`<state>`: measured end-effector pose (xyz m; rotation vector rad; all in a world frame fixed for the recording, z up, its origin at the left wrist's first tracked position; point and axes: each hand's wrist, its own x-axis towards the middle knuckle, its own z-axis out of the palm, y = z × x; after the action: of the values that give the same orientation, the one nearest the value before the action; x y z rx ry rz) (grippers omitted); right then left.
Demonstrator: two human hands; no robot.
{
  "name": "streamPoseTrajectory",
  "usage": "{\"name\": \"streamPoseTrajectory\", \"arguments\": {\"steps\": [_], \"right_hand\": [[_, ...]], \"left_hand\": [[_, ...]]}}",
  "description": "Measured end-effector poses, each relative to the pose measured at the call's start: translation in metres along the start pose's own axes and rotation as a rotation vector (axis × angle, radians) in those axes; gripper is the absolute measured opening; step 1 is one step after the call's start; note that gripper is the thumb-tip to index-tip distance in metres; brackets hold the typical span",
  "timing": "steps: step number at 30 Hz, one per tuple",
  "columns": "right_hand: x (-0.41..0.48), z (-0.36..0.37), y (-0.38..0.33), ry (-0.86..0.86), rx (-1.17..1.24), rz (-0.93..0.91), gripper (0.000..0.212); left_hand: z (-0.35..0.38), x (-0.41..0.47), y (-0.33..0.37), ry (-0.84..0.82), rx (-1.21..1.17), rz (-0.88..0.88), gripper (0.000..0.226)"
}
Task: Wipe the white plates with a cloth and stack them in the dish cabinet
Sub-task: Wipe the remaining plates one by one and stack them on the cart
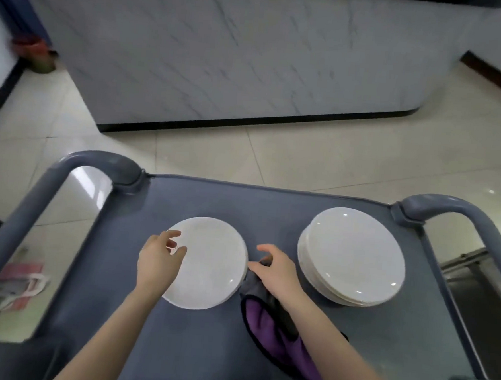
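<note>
A single white plate (211, 264) lies flat on the grey cart top (191, 346). My left hand (158, 260) hovers over the plate's left rim with loosely curled fingers and holds nothing. A stack of several white plates (353, 255) stands on the cart's right side. Between the two lies a purple and grey cloth (267, 318), partly under my right forearm. My right hand (276, 270) rests on the cloth's top end, fingers curled around a fold of it, next to the single plate's right rim.
The cart has raised grey handles at the far left (97, 164) and far right (449, 206). Beyond it stands a marble-faced counter (238, 55) on a tiled floor. A pink bag (17, 283) lies on the floor at left. A metal surface (480, 283) shows at right.
</note>
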<state>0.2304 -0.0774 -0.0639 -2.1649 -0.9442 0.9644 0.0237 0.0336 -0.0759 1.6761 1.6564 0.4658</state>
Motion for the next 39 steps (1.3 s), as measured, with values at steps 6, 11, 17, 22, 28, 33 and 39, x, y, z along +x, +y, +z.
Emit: {"name": "streamPoseTrajectory", "arguments": {"steps": [6,11,17,22,28,33,39], "right_hand": [[0.009,0.039,-0.001,-0.033,-0.007,0.134,0.035],[0.007,0.046,-0.003,0.023,0.058,0.185,0.028],[0.0,0.055,-0.005,0.07,0.123,0.202,0.032],[-0.002,0.054,-0.003,0.088,0.192,0.193,0.027],[-0.006,0.049,0.0,0.041,0.266,0.18,0.03],[-0.013,0.026,-0.004,0.062,0.371,0.126,0.035],[-0.026,-0.017,-0.022,0.16,0.549,0.068,0.03]], "left_hand": [[-0.019,0.007,-0.04,-0.035,0.023,-0.092,0.047],[-0.018,0.007,-0.054,-0.052,-0.039,-0.096,0.04],[-0.022,0.009,-0.051,-0.088,-0.14,-0.176,0.041],[-0.026,0.009,-0.045,-0.106,-0.199,-0.165,0.042],[-0.023,0.005,-0.039,-0.102,-0.304,-0.193,0.045],[-0.024,-0.001,-0.023,-0.173,-0.542,-0.256,0.041],[-0.016,-0.017,0.033,-0.197,-0.951,-0.177,0.041]]}}
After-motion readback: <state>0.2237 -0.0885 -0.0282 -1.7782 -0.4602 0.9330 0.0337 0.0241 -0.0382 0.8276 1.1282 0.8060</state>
